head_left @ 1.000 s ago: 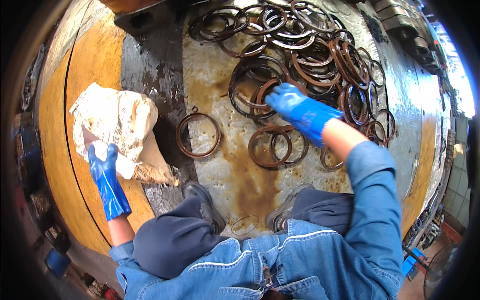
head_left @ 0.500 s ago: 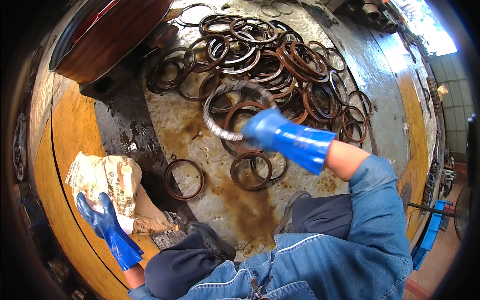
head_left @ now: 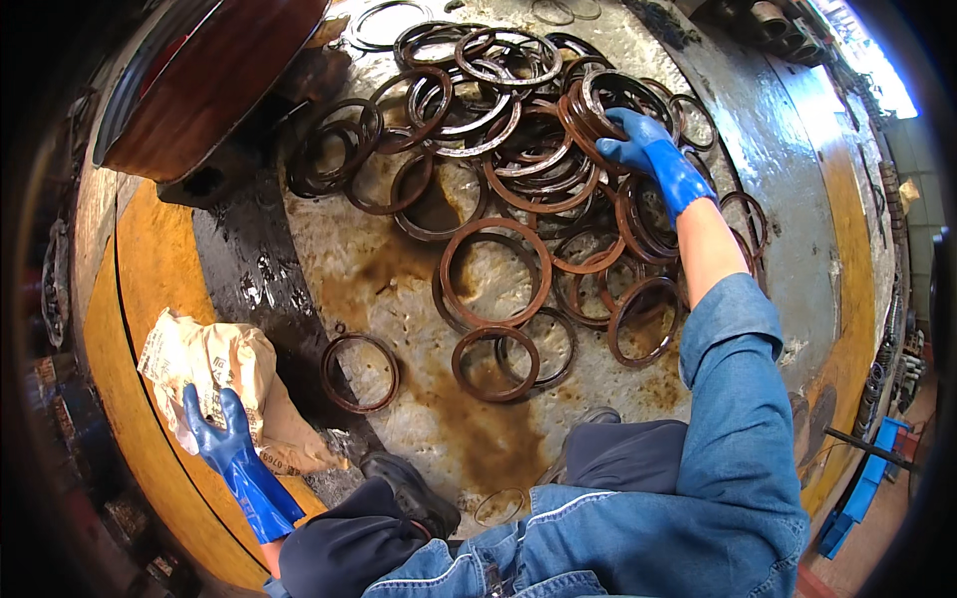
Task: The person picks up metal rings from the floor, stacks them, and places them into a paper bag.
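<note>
My right hand [head_left: 643,151], in a blue rubber glove, reaches to the right part of a heap of oily rings. Its fingers are closed around the edge of a dark metal ring [head_left: 598,84], which sits against several brown rings; part of its rim is behind the glove. My left hand [head_left: 224,431], gloved in blue as well, has its fingers apart and lies against a crumpled paper bag [head_left: 234,354] at the left. Nearer to me, a pair of rusty rings [head_left: 457,364] overlap on the floor. Another brown ring [head_left: 327,371] lies alone.
A large rusty drum [head_left: 214,95] stands at the upper left. Yellow boards [head_left: 150,269] run along the left side, and a grey metal plate [head_left: 788,209] lies to the right. My shoes [head_left: 414,493] are below the rings. A blue tray [head_left: 862,488] sits at the far right.
My right hand has moved up and to the right, from the middle of the floor to the heap's right side, carrying a ring. My left hand stays by the bag.
</note>
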`<act>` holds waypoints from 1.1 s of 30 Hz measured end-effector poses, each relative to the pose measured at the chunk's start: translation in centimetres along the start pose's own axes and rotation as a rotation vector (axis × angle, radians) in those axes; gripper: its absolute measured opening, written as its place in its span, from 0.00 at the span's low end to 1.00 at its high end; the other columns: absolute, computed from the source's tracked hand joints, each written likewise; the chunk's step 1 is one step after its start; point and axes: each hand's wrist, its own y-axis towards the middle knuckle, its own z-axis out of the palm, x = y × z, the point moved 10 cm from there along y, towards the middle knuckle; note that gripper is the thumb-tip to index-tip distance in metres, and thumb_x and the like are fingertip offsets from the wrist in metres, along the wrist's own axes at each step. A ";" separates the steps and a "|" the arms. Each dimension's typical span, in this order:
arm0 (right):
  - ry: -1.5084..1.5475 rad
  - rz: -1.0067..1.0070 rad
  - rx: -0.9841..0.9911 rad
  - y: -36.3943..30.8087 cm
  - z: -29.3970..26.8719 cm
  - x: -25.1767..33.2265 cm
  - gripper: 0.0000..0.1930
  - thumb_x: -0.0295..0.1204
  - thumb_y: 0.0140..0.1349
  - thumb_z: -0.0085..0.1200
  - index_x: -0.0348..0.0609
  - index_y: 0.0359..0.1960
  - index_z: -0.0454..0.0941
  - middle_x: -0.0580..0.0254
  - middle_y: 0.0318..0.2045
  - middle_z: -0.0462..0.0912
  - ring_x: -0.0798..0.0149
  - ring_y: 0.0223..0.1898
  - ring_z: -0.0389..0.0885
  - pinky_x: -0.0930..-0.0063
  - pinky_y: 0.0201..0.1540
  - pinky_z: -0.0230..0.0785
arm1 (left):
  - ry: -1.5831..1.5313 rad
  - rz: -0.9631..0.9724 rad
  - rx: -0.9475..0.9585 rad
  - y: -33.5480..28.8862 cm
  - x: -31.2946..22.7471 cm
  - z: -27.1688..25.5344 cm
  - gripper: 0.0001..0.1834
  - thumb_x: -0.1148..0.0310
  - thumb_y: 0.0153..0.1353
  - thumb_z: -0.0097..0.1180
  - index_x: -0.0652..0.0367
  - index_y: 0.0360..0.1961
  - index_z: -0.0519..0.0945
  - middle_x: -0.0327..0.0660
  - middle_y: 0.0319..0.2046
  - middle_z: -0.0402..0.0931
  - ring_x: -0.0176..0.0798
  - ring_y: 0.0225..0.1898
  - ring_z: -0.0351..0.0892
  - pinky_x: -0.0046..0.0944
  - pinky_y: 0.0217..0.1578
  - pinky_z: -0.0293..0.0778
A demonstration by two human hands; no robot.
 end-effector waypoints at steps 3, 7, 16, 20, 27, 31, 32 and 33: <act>-0.021 0.065 0.088 1.7 1.9 -1.8 0.32 0.43 0.56 0.67 0.40 0.60 0.76 0.42 0.52 0.83 0.47 0.55 0.81 0.59 0.58 0.71 | -0.098 -0.066 0.092 -0.5 1.8 1.3 0.33 0.56 0.62 0.65 0.63 0.64 0.73 0.54 0.60 0.74 0.48 0.62 0.73 0.44 0.63 0.67; -0.174 0.204 0.179 1.0 1.5 -1.7 0.33 0.50 0.57 0.65 0.45 0.60 0.77 0.47 0.55 0.82 0.47 0.58 0.80 0.56 0.60 0.72 | -0.342 -0.121 0.144 -1.2 2.6 2.3 0.32 0.60 0.63 0.65 0.68 0.64 0.72 0.52 0.59 0.75 0.44 0.59 0.74 0.41 0.61 0.68; 0.334 0.244 -0.188 -3.7 -6.4 2.7 0.22 0.47 0.61 0.63 0.40 0.46 0.84 0.54 0.33 0.87 0.62 0.36 0.85 0.64 0.42 0.76 | -0.419 -0.035 0.060 -0.6 5.2 3.2 0.28 0.72 0.64 0.65 0.70 0.63 0.72 0.51 0.56 0.76 0.38 0.50 0.78 0.35 0.51 0.76; 1.369 0.214 -0.166 -2.4 -6.4 8.6 0.17 0.27 0.67 0.60 0.35 0.56 0.78 0.53 0.43 0.86 0.60 0.42 0.85 0.72 0.47 0.80 | -0.522 -0.137 0.089 -0.4 3.0 0.6 0.32 0.63 0.61 0.68 0.72 0.61 0.73 0.55 0.55 0.77 0.43 0.54 0.78 0.40 0.56 0.74; 1.473 -0.215 0.637 -10.4 1.5 31.8 0.19 0.27 0.67 0.60 0.34 0.57 0.75 0.51 0.48 0.84 0.59 0.46 0.84 0.71 0.54 0.78 | -0.852 -0.162 0.190 -1.7 -1.1 3.7 0.30 0.66 0.60 0.67 0.64 0.63 0.75 0.50 0.54 0.78 0.38 0.49 0.79 0.36 0.53 0.76; 1.436 -0.045 0.662 -11.5 11.6 34.5 0.18 0.27 0.67 0.60 0.33 0.55 0.76 0.53 0.47 0.84 0.61 0.47 0.84 0.72 0.53 0.78 | -0.989 -0.153 0.549 -3.2 -7.0 5.8 0.30 0.62 0.60 0.67 0.61 0.62 0.75 0.51 0.56 0.77 0.40 0.55 0.77 0.38 0.55 0.74; 1.435 -0.012 0.669 -12.0 13.9 35.3 0.17 0.27 0.66 0.61 0.33 0.54 0.77 0.54 0.47 0.84 0.61 0.47 0.84 0.72 0.53 0.77 | -0.756 0.006 0.582 -2.8 -7.2 6.0 0.32 0.59 0.61 0.65 0.65 0.62 0.74 0.54 0.56 0.77 0.42 0.57 0.77 0.38 0.58 0.72; 1.428 0.017 0.666 -12.2 15.9 35.6 0.17 0.27 0.66 0.61 0.33 0.54 0.77 0.54 0.46 0.85 0.61 0.47 0.84 0.72 0.53 0.77 | -0.871 -0.057 0.681 -3.4 -7.7 7.0 0.32 0.58 0.62 0.65 0.66 0.62 0.74 0.54 0.56 0.77 0.42 0.57 0.77 0.39 0.60 0.71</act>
